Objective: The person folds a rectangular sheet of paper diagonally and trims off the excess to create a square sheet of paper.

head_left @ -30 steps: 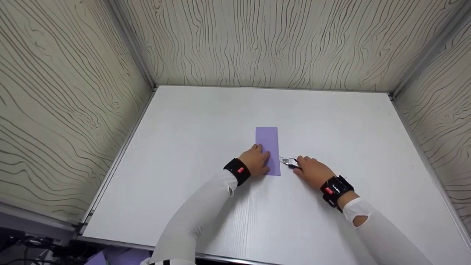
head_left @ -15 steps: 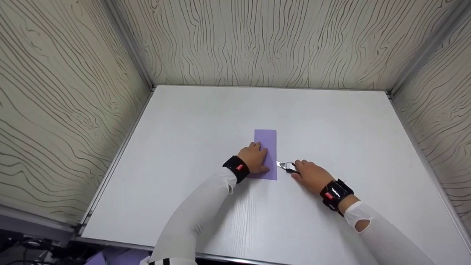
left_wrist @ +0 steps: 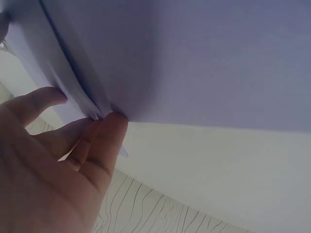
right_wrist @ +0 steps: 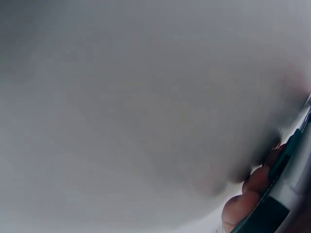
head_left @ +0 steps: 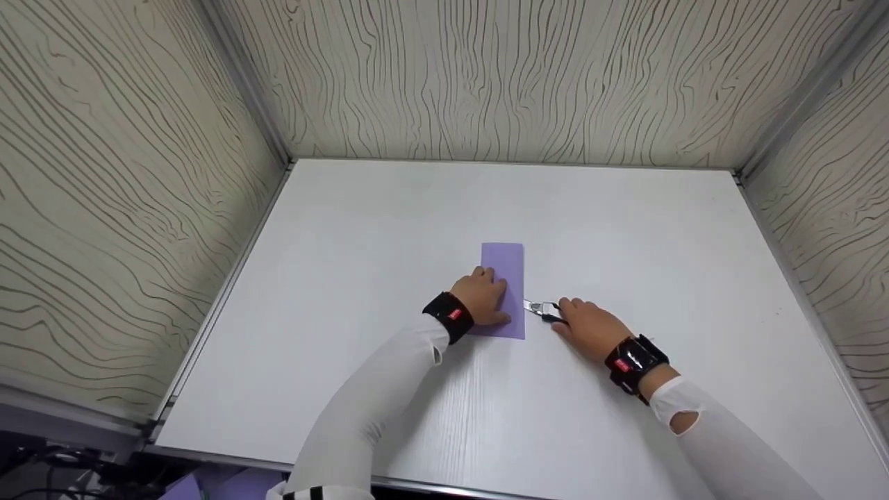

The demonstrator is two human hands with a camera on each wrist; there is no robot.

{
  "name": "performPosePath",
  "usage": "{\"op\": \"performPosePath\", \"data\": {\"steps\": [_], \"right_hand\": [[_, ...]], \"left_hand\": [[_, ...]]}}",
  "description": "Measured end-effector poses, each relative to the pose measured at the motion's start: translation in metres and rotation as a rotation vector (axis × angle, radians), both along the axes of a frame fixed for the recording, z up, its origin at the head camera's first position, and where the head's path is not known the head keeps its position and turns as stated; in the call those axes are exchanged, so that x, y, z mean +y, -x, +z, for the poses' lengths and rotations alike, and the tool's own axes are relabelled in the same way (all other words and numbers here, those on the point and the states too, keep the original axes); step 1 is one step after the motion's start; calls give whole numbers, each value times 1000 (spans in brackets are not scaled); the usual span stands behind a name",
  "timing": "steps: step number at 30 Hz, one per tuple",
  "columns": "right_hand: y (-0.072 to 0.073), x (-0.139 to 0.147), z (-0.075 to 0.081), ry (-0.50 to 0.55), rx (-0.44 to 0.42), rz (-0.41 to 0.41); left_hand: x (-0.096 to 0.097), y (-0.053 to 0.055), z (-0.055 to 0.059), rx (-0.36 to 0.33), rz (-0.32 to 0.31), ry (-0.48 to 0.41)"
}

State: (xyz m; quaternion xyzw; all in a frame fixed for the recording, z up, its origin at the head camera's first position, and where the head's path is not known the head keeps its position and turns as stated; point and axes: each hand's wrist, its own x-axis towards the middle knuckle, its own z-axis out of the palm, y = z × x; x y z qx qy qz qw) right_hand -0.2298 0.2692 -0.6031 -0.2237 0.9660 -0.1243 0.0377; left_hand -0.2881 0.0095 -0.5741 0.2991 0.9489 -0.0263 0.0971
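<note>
Evidently, head view: folded purple paper [head_left: 505, 259] is lying as a plain, matte, narrow rectangle mid-way across the white surface [head_left: 361, 236]. Left grip [head_left: 479, 300] is pressing on its left side; right grip [head_left: 590, 328] is holding a cutter [head_left: 546, 311], tip meeting the right edge. Left wrist view: layers are gaping slightly; probably light, limp, easily creased, so pinning flat, clear of the tip, is seeming best. Right wrist view: right grip is curling round the cutter; no paper is showing.

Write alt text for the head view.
A person's left hand rests on purple paper on a white table; the right hand holds a metal tool, its tip at the paper's right edge. Patterned walls stand behind.
</note>
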Motion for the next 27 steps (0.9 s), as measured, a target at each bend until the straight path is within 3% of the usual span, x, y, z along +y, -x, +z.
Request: {"op": "performPosePath", "data": {"steps": [19,27], "right_hand": [[3,-5,7,7,-32,-27],[3,-3,3,18,5,-23]], "left_hand": [[2,1,-1,-3,0,6],[3,9,-14,16,-2,12]]}}
